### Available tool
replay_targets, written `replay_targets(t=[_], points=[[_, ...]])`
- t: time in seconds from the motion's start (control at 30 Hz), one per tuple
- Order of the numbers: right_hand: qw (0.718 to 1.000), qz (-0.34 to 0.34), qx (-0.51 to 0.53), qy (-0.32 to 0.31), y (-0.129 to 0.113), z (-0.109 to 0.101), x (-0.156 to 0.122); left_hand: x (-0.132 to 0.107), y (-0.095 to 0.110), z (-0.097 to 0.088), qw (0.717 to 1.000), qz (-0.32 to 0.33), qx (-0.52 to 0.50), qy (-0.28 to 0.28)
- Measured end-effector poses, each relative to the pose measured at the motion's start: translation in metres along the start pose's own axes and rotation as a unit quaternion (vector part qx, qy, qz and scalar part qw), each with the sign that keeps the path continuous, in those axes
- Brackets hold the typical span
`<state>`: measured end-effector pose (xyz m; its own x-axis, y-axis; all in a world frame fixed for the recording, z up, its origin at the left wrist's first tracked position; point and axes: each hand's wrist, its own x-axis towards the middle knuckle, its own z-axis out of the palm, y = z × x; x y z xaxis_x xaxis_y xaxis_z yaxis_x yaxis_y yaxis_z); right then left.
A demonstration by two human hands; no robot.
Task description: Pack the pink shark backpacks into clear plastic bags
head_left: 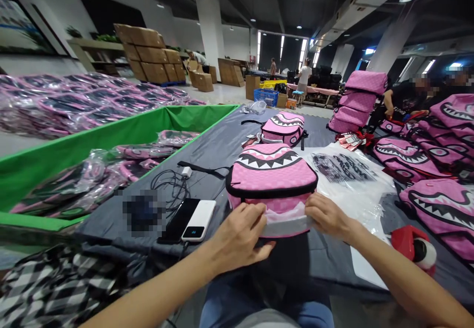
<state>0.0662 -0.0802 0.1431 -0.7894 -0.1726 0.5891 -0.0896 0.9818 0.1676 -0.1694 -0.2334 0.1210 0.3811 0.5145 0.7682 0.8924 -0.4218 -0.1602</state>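
Observation:
A pink backpack (270,170) with a shark-mouth print and black trim lies in front of me at the table's near edge. Across its near end runs a whitish-grey strip (283,227) with thin white material bunched above it. My left hand (239,231) pinches this material at the left, its thumb stretched out below. At the right end of the strip, my right hand (328,214) has its fingers closed on the same material. Behind it lies a second pink backpack (284,126) of the same print.
Left of the backpack lie a white power bank (199,220), a black phone (177,219) and cables. A green-walled bin (111,130) holds bagged backpacks. To the right are clear plastic bags (344,175), a red tape dispenser (413,249) and stacked pink backpacks (357,101). Other people work behind them.

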Motion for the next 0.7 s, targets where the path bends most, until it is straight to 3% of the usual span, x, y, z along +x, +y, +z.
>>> replay_targets(t=[0.13, 0.2, 0.33, 0.4, 0.5, 0.6, 0.7], points=[[0.984, 0.065, -0.035, 0.161, -0.017, 0.031, -0.012, -0.005, 0.019, 0.018, 0.993, -0.076, 0.044, 0.075], [0.978, 0.097, -0.033, 0.183, -0.025, 0.043, -0.021, -0.007, 0.024, 0.027, 0.985, -0.133, 0.05, 0.096], [0.989, 0.078, -0.039, 0.121, -0.031, 0.047, -0.042, -0.018, 0.036, 0.04, 0.978, -0.179, 0.034, 0.101], [0.989, 0.072, -0.048, 0.121, -0.03, 0.049, -0.055, -0.03, 0.044, 0.046, 0.983, -0.151, 0.016, 0.1], [0.985, 0.083, -0.077, 0.132, -0.032, 0.066, -0.078, -0.057, 0.055, 0.059, 0.995, -0.085, -0.022, 0.054], [0.988, 0.086, -0.092, 0.091, -0.045, 0.091, -0.104, -0.089, 0.061, 0.076, 0.999, -0.036, -0.036, 0.0], [0.992, 0.103, -0.06, 0.042, -0.061, 0.102, -0.125, -0.11, 0.063, 0.092, 0.999, -0.017, -0.029, 0.001]])
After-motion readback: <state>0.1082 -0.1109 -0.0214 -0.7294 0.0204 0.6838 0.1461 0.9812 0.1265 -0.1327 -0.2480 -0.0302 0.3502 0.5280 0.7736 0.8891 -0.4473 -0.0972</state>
